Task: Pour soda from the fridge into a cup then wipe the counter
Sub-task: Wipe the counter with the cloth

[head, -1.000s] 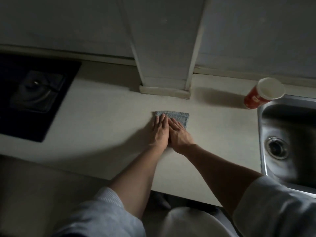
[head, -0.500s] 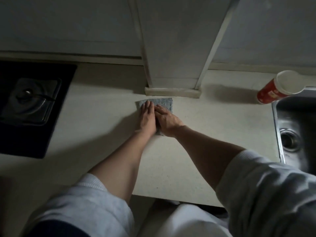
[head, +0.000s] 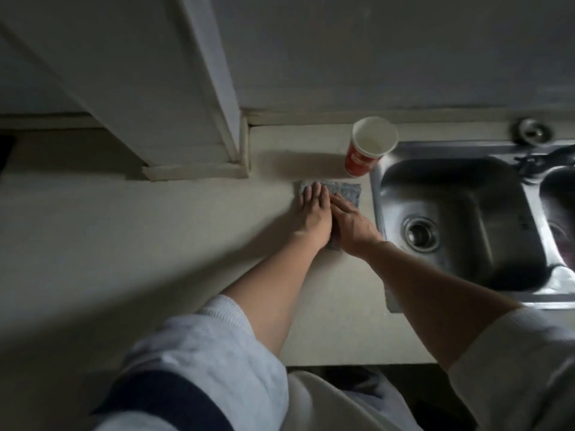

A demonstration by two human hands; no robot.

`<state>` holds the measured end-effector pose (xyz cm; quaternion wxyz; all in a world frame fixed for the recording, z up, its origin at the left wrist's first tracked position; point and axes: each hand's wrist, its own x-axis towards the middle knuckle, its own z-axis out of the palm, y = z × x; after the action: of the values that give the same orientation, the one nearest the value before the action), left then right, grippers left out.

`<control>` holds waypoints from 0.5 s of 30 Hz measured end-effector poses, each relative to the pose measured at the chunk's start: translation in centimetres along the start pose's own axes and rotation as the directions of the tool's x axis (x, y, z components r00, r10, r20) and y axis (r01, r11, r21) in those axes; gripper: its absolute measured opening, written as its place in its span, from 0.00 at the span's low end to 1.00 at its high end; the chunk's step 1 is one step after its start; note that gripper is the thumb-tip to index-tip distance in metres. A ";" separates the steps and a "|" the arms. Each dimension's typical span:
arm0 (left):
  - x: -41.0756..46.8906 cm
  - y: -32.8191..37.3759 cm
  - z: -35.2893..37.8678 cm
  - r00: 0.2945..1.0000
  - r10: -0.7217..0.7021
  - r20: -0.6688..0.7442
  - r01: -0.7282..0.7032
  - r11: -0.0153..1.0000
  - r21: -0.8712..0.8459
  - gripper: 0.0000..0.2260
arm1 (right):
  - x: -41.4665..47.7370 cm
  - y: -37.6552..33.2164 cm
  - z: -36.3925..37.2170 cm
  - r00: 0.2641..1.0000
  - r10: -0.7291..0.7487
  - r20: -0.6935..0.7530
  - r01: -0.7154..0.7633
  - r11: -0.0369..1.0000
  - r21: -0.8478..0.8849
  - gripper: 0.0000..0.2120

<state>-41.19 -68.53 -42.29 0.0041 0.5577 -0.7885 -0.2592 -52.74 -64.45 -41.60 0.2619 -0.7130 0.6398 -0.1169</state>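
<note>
A person's left hand point(head: 312, 217) and right hand point(head: 353, 227) lie flat, side by side and touching, fingers straight and together, pressing a blue-grey cloth point(head: 343, 192) onto the pale counter point(head: 155, 231) just left of the steel sink point(head: 460, 219). A red paper cup point(head: 368, 147) stands upright at the sink's far-left corner, just beyond the cloth.

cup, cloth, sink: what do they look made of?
Cup: likely paper, glossy red print outside, plain white inside, thin rolled rim. Cloth: soft blue-grey textile, nubby mottled surface, maybe microfibre; too dim to be sure. Sink: metal, probably stainless steel, brushed sheen with soft reflections.
</note>
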 end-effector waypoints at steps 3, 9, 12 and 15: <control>0.1 5.8 2.6 0.998 0.018 0.063 -0.021 0.999 0.049 0.25 | -3.5 4.5 -2.0 0.998 0.061 -0.013 -0.061 0.998 0.019 0.47; -1.7 8.8 4.2 0.993 0.065 0.099 -0.081 0.983 0.165 0.25 | -7.3 6.5 -1.8 0.997 0.053 -0.061 -0.046 0.992 0.113 0.46; -3.8 8.1 4.2 0.991 0.086 0.103 -0.104 0.977 0.189 0.26 | -8.8 5.2 -0.2 0.994 0.072 -0.080 -0.062 0.991 0.119 0.44; -6.9 6.6 4.3 0.993 0.084 0.088 -0.099 0.977 0.187 0.27 | -10.4 2.9 1.3 0.993 0.042 -0.110 -0.034 0.997 0.068 0.38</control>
<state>-45.64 -59.13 -41.35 -0.0687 0.5080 -0.8341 -0.2038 -56.17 -54.16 -42.51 0.2513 -0.6841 0.6627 -0.1724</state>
